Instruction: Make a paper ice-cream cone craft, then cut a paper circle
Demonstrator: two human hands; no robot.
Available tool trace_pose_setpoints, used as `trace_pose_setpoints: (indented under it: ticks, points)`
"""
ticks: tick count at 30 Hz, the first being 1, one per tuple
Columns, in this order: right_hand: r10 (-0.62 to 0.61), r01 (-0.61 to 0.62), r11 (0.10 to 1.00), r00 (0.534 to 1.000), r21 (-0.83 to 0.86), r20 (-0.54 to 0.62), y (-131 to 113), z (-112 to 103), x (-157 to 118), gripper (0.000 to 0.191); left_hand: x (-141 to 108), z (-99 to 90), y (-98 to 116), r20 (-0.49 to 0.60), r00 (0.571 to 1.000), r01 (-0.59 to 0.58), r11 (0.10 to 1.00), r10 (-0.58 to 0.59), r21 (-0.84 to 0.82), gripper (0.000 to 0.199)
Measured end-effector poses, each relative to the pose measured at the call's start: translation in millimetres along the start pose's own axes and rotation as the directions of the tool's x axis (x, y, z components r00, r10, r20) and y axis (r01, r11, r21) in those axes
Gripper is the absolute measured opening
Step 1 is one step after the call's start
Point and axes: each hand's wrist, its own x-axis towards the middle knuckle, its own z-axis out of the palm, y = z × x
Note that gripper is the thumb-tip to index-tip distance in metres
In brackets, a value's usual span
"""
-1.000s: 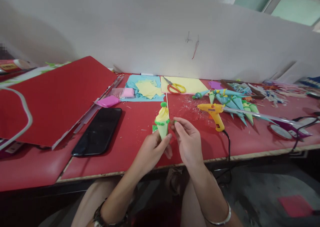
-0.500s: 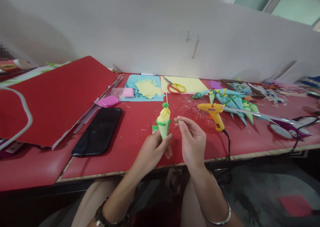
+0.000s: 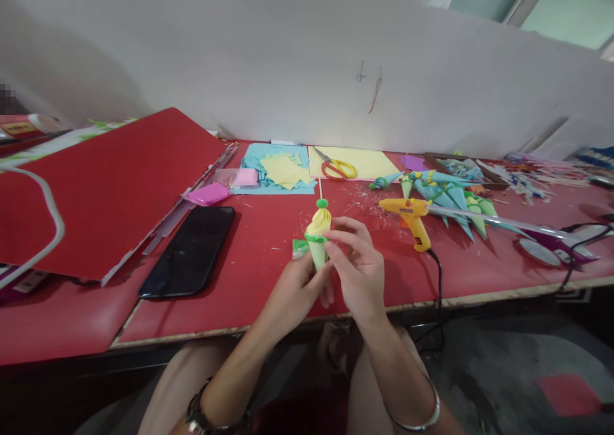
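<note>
A small ice-cream cone model (image 3: 317,251) stands upright in my left hand (image 3: 298,289), pinched near its pale green lower part. It has a yellow swirl, a green band round the rim, a green ball on top and a thin stick rising from it. My right hand (image 3: 361,270) is at the cone's right side, its thumb and fingertips closed against the green band. Whatever those fingertips hold is too small or hidden to make out. Behind my left hand lies a small green packet (image 3: 300,248).
A yellow glue gun (image 3: 409,217) lies right, its cord hanging over the table edge. Blue and green cones (image 3: 444,195) are piled beyond it. Scissors (image 3: 338,168) rest on yellow paper. A black phone (image 3: 189,253), pink packet (image 3: 210,194) and red board (image 3: 110,192) are left.
My right hand has moved left from beside the cone to its green band. The cone in my left hand has shifted slightly to the right.
</note>
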Motion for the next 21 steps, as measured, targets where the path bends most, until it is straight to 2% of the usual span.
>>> trace_pose_setpoints:
  ticks: [3,7,12,16,21]
  points:
    - [0.005,-0.005,1.000,1.000,0.026,-0.019,0.2,0.8,-0.1,0.015,-0.3,-0.4,0.1,0.000,1.000,-0.015,0.999,0.015,0.032,0.022]
    - [0.089,-0.086,0.985,0.996,0.148,-0.010,2.0,1.8,0.5,0.028,0.3,-1.1,0.9,-0.014,1.000,-0.027,0.997,0.028,0.069,0.026]
    - [0.231,-0.258,0.916,0.965,0.308,0.122,5.9,1.2,2.1,0.038,0.9,-1.5,2.8,-0.001,0.999,-0.034,0.994,0.034,0.100,0.028]
    - [0.256,-0.333,0.854,0.938,0.399,0.235,5.3,0.3,2.4,0.035,0.4,-2.1,1.9,0.027,0.999,-0.046,0.991,0.043,0.123,0.028]
    - [0.314,-0.389,0.836,0.917,0.388,0.246,2.9,-0.3,2.2,0.033,-0.5,-2.8,0.1,0.039,0.998,-0.051,0.991,0.046,0.126,0.031]
